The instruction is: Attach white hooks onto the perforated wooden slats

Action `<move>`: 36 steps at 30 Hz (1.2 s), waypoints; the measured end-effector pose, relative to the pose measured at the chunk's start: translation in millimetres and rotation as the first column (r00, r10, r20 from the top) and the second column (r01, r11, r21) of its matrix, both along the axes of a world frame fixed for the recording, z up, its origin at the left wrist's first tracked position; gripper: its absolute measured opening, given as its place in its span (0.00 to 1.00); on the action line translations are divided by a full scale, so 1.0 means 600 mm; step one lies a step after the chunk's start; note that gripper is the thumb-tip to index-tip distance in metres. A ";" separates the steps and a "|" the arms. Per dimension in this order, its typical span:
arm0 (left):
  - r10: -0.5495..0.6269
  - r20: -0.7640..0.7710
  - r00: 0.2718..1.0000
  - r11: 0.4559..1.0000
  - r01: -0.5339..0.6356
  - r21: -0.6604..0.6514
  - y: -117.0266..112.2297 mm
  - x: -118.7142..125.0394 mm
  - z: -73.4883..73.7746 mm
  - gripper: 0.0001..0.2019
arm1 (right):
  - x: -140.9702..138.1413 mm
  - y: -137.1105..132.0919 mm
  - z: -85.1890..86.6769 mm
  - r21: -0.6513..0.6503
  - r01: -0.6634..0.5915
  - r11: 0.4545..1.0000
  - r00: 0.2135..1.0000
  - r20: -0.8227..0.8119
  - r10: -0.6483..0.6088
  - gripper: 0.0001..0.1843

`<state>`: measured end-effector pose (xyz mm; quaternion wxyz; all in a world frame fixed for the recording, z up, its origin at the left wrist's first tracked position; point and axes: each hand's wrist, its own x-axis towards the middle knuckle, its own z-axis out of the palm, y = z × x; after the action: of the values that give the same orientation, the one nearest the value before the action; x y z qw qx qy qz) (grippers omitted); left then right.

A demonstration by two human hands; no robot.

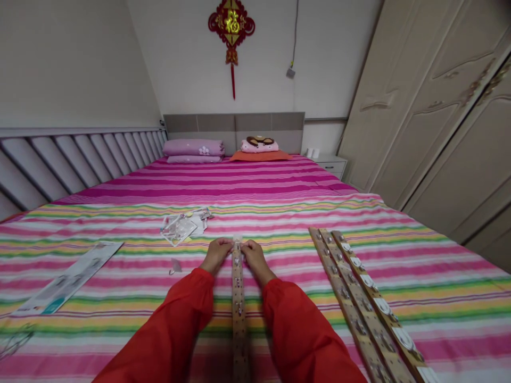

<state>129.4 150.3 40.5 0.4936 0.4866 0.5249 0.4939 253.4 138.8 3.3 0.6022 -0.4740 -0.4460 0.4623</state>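
Note:
In front of me a long, narrow brown strip (239, 338) lies on the striped bedsheet, with several small metal hooks along its upper part and small holes lower down. At its far end is a small clear piece (237, 238). My left hand (216, 255) pinches there from the left, fingers closed. From the right, my right hand (256, 258) has its fingers closed at the same spot. The fingertips partly cover what they grip. Left of my left wrist lies a loose metal hook with a clear square backing (175, 265).
Three similar strips (361, 298) with metal hardware lie side by side at right; the rightmost carries white pieces. Crumpled clear packaging (181, 226) lies beyond my left hand. A flat printed package (72, 276) is at left, near dark wires (16, 340). Folded bedding (194, 150) rests by the headboard.

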 end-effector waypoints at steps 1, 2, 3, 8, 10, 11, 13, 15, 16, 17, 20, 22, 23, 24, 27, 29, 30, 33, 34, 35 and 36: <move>0.007 -0.006 1.000 1.000 -0.007 0.001 0.002 0.000 -0.005 0.11 | 0.000 0.003 -0.004 0.005 0.013 1.000 1.000 0.028 -0.013 0.14; 0.015 -0.013 1.000 1.000 -0.015 0.003 0.004 0.000 -0.011 0.10 | 0.000 0.005 -0.006 0.011 0.025 1.000 0.998 0.058 -0.026 0.14; 0.025 -0.021 0.999 1.000 -0.025 0.005 0.006 -0.001 -0.016 0.09 | 0.000 0.008 -0.008 0.014 0.036 0.999 0.995 0.089 -0.037 0.14; 0.074 -0.080 0.994 0.997 -0.072 0.024 0.017 -0.004 -0.040 0.07 | -0.001 0.014 -0.008 0.012 0.056 0.998 0.976 0.212 -0.057 0.14; 0.090 -0.106 0.990 0.996 -0.087 0.034 0.020 -0.005 -0.047 0.07 | -0.002 0.013 -0.008 0.009 0.059 0.998 0.968 0.244 -0.059 0.15; 0.099 -0.118 0.988 0.995 -0.095 0.038 0.021 -0.005 -0.050 0.06 | -0.002 0.012 -0.008 0.008 0.060 0.998 0.964 0.259 -0.060 0.15; 0.117 -0.140 0.983 0.993 -0.111 0.045 0.022 -0.004 -0.054 0.05 | -0.002 0.011 -0.008 0.005 0.062 0.998 0.956 0.286 -0.061 0.15; 0.129 -0.157 0.979 0.991 -0.123 0.049 0.022 -0.002 -0.057 0.04 | -0.001 0.011 -0.009 0.005 0.063 0.998 0.949 0.310 -0.061 0.15; 0.133 -0.161 0.978 0.991 -0.126 0.051 0.022 -0.002 -0.059 0.04 | -0.001 0.011 -0.009 0.005 0.063 0.998 0.945 0.321 -0.061 0.15; 0.136 -0.164 0.977 0.990 -0.129 0.052 0.022 -0.001 -0.061 0.03 | 0.000 0.012 -0.010 0.006 0.063 0.998 0.941 0.332 -0.061 0.15; 0.151 -0.162 0.975 0.988 -0.145 0.048 0.023 0.001 -0.067 0.03 | 0.001 0.013 -0.010 0.010 0.062 0.998 0.931 0.360 -0.061 0.16; 0.168 -0.158 0.973 0.986 -0.164 0.041 0.024 0.003 -0.071 0.03 | 0.001 0.012 -0.010 0.012 0.059 0.998 0.926 0.374 -0.060 0.15; 0.175 -0.155 0.972 0.985 -0.171 0.038 0.025 0.003 -0.073 0.03 | 0.001 0.012 -0.010 0.014 0.058 0.998 0.923 0.379 -0.059 0.15; 0.179 -0.151 0.972 0.984 -0.176 0.035 0.026 0.003 -0.075 0.03 | 0.000 0.011 -0.010 0.015 0.057 0.998 0.922 0.383 -0.058 0.15; 0.178 -0.132 0.975 0.984 -0.175 0.030 0.025 0.004 -0.077 0.03 | -0.001 0.008 -0.010 0.017 0.054 0.998 0.919 0.391 -0.056 0.16; 0.173 -0.116 0.978 0.985 -0.170 0.030 0.022 0.004 -0.077 0.04 | -0.001 0.007 -0.010 0.014 0.050 0.999 0.918 0.393 -0.051 0.16; 0.170 -0.108 0.979 0.985 -0.168 0.031 0.019 0.004 -0.076 0.06 | -0.001 0.007 -0.010 0.013 0.047 0.999 0.918 0.393 -0.048 0.16; 0.147 -0.085 0.986 0.989 -0.144 0.042 0.011 0.001 -0.071 0.15 | 0.001 0.010 -0.011 0.011 0.039 0.999 0.921 0.388 -0.040 0.15; 0.129 -0.075 0.989 0.991 -0.126 0.043 0.010 0.001 -0.070 0.18 | 0.002 0.011 -0.012 0.010 0.036 0.999 0.922 0.384 -0.037 0.15; 0.108 -0.064 0.992 0.994 -0.105 0.041 0.009 0.000 -0.068 0.20 | 0.002 0.013 -0.014 0.008 0.035 0.999 0.925 0.379 -0.036 0.15; 0.086 -0.051 0.995 0.996 -0.084 0.037 0.009 -0.001 -0.066 0.21 | 0.003 0.015 -0.015 0.006 0.035 0.999 0.927 0.374 -0.034 0.15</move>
<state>128.8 155.5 0.7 0.4496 0.4854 0.5492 0.5105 255.4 147.6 -6.0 0.5140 -0.5614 -0.5440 0.3531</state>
